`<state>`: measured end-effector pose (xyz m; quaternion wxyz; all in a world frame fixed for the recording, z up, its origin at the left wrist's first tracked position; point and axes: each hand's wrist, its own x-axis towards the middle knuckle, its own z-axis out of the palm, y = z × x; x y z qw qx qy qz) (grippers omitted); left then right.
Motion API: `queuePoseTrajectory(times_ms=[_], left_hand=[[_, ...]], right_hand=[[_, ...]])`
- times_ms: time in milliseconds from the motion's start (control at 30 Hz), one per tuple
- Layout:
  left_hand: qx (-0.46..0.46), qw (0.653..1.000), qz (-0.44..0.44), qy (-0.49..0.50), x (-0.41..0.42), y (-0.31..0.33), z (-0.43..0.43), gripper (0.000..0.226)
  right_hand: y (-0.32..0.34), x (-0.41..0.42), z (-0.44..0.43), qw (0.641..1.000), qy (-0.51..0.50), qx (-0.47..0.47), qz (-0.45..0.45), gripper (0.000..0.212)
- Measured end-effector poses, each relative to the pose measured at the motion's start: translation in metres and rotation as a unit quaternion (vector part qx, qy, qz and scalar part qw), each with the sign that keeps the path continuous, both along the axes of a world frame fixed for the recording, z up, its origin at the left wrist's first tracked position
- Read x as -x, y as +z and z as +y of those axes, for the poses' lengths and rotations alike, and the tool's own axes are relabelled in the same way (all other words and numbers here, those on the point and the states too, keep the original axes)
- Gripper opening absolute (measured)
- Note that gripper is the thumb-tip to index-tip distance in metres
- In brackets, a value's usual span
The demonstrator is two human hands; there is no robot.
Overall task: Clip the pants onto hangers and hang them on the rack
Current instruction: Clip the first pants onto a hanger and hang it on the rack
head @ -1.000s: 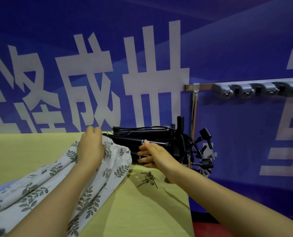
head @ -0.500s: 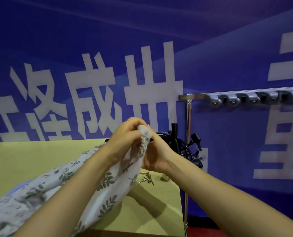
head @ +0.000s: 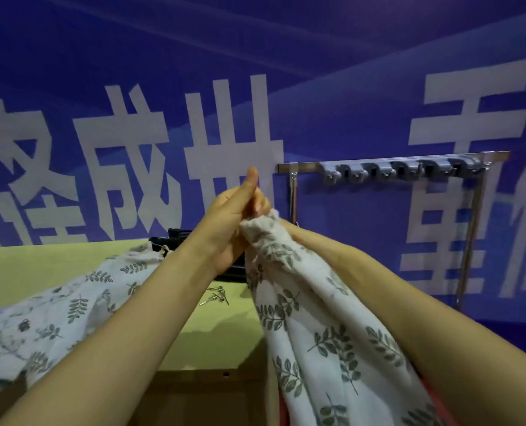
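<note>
White pants with a grey leaf print [head: 317,318] are lifted at one end and trail down over the table and its front edge. My left hand [head: 231,216], thumb up, is closed on the bunched top of the fabric. Pressed against it, my right hand [head: 291,232] grips the same bunch and is mostly hidden by cloth. A stack of black hangers [head: 169,241] lies on the table behind my hands, partly covered. The metal rack [head: 301,166] stands at the right with grey hooks [head: 391,172] along its bar.
The yellow-green table [head: 25,265] stands before a blue banner with large white characters. A few small metal clips [head: 215,295] lie on the table below my hands. The rack's right post [head: 470,241] runs down toward the floor.
Both hands have risen and moved right with the pants' top end, lifting more fabric off the table. My right hand left the hangers and joined the left on the cloth.
</note>
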<state>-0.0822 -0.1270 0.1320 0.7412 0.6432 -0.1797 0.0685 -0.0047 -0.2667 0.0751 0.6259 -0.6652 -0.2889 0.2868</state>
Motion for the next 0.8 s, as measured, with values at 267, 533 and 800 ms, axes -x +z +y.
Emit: queuePoseTrajectory(times_ms=[267,533,800], left_hand=[[-0.059,0.975,0.117,0.181,-0.027,-0.068,0.027,0.038],[-0.085,0.982,0.063,0.156,-0.012,-0.077,0.044,0.015],[-0.274,0.938,0.029,0.209,-0.005,-0.077,0.057,0.010]], right_hand=[[-0.033,-0.007,-0.021,0.980,-0.131,0.094,-0.121,0.047],[-0.055,-0.008,0.017,0.931,-0.061,0.167,-0.319,0.027],[-0.085,-0.005,0.015,0.821,0.033,0.371,-0.433,0.029]])
